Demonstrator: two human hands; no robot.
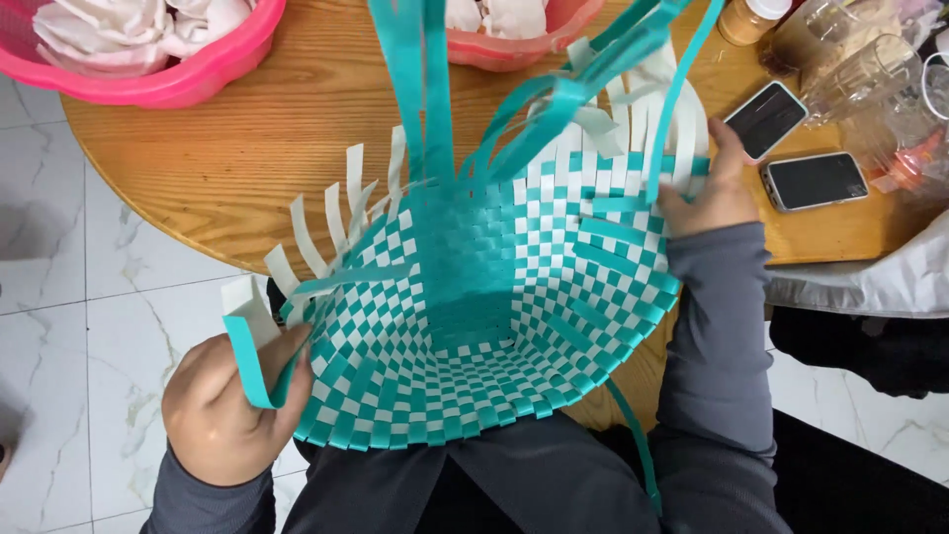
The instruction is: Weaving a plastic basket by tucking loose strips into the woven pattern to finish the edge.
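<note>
Two bare hands work on a half-woven basket (474,326) of teal and white plastic strips, seen from above. The round wooden desk (257,129) fills the upper part of the view, above a pale marble floor (59,297). The basket rests against the near edge of the desk and over the person's lap, its open mouth facing the camera, with loose white and teal strip ends standing up around its rim. Two pink plastic tubs holding white cloth sit at the far edge, one (148,59) at the far left, the other (514,30) near the middle. Clear drinking glasses (860,69) stand at the far right edge. Two smartphones (766,119) (814,180) lie face up near the right edge, just beside the right hand. The left hand (222,410) is at the basket's left rim, fingers closed around a bent teal strip (247,361). The right hand (707,193) presses on the basket's right rim, fingers narrow, tucked among the strips.
</note>
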